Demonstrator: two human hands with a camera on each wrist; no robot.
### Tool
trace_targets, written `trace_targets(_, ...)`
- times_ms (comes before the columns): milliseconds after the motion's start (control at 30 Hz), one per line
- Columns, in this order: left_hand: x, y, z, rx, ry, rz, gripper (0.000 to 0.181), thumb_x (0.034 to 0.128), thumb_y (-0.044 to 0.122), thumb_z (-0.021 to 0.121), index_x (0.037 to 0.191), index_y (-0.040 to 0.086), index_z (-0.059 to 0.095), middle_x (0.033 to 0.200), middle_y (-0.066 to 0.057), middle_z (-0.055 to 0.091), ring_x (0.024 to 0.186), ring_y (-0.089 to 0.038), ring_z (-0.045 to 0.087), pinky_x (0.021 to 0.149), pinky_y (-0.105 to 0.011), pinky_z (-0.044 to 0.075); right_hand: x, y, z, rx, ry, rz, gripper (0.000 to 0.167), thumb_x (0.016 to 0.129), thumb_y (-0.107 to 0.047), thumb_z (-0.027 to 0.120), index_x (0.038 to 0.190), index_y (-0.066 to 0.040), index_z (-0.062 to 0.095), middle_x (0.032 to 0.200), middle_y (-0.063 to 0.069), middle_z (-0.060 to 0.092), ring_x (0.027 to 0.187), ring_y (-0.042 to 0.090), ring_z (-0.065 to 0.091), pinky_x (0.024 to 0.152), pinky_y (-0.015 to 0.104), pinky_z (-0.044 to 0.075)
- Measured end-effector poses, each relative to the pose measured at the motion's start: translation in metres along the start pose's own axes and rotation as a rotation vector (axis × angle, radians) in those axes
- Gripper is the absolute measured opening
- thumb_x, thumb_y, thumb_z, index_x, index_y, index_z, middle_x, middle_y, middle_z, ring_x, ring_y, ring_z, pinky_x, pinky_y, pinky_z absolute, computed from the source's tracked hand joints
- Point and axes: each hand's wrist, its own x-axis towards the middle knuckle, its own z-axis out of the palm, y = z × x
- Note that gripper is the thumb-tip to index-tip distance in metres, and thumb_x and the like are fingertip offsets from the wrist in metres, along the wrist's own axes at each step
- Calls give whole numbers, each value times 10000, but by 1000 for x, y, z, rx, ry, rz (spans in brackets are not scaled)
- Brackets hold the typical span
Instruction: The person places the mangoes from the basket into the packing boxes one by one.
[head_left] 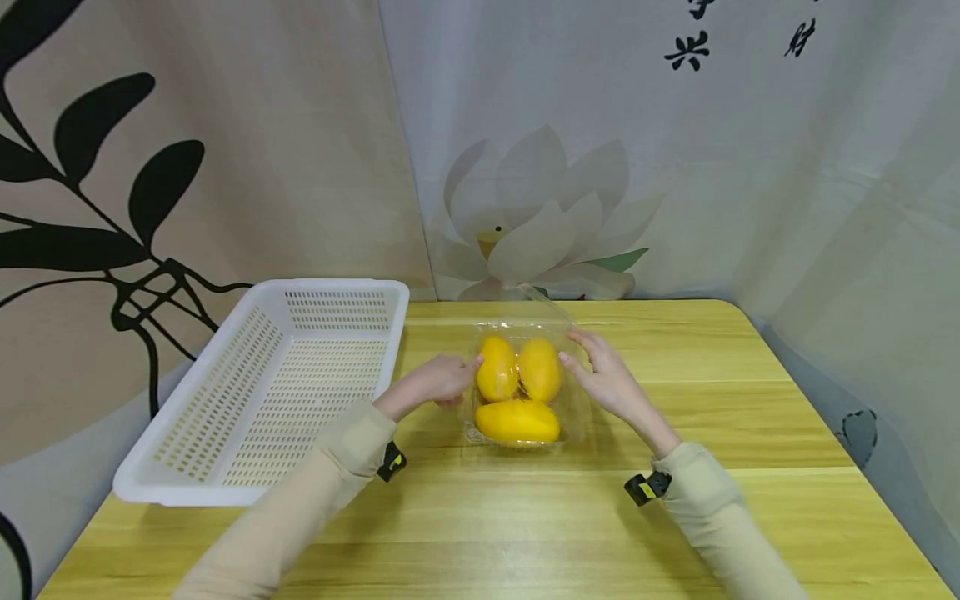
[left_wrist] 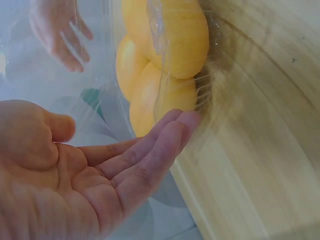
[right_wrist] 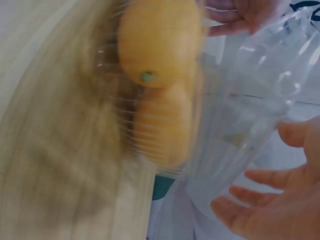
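Three yellow mangoes [head_left: 518, 421] lie in a clear plastic box [head_left: 573, 417] on the table, two side by side at the back and one crosswise in front. The box's transparent lid [right_wrist: 240, 115] stands raised, as the right wrist view shows. My left hand [head_left: 447, 379] is at the box's left side, its fingers extended near the wall in the left wrist view; contact there is hard to tell. Beside the right edge is my right hand [head_left: 606, 377], with spread fingers [right_wrist: 260, 197] against or close to the lid. Neither hand grips anything visible.
A white perforated plastic basket [head_left: 330, 358] stands to the left on the wooden table [head_left: 675, 533]. Behind the table hangs a printed curtain [head_left: 300, 150] with a lotus and dark leaves. Both wrists carry small black cameras [head_left: 647, 488].
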Motion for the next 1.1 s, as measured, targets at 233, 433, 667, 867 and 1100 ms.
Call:
trace_targets(233, -9, -8, -2, -95, -18, -5, 635, 1030, 433, 275, 1271, -107, 505, 957, -232, 703, 854, -336, 695, 763, -370, 579, 0, 8, 9, -24, -60, 113, 677, 1005, -406, 403, 1438, 99, 281, 1474, 320, 313, 1357, 474, 316, 1118, 580, 279)
trace_targets(433, -18, -7, -4, -105, -90, -25, 421, 1015, 247, 374, 1077, -100, 604, 969, -223, 706, 870, -315, 695, 749, -323, 583, 0, 9, 18, -1, -99, 145, 691, 1009, -423, 379, 1443, 102, 263, 1459, 324, 336, 1294, 471, 413, 1070, 565, 361)
trace_targets(667, -25, -6, 0, -121, -189, 0, 187, 916, 97, 543, 906, -52, 655, 862, -175, 705, 691, -184, 664, 715, -278, 581, -2, 9, 25, 5, -96, 164, 731, 1004, -463, 362, 1460, 92, 227, 1466, 311, 336, 1303, 456, 408, 1084, 549, 353)
trace_targets(867, -26, -5, 9, -116, -223, 16, 180, 870, 59, 645, 788, -98, 679, 826, -215, 716, 569, -127, 627, 654, -255, 580, -2, 11, 27, 7, -97, 170, 748, 1000, -492, 344, 1471, 75, 211, 1480, 298, 323, 1315, 449, 395, 1090, 555, 342)
trace_targets(1100, -21, -6, 18, -299, -278, -58, 84, 885, 18, 614, 856, -60, 622, 872, -237, 699, 617, -157, 657, 735, -314, 587, -2, 12, 28, 4, -98, 167, 736, 998, -489, 357, 1478, 52, 219, 1484, 283, 328, 1290, 438, 429, 1072, 552, 366)
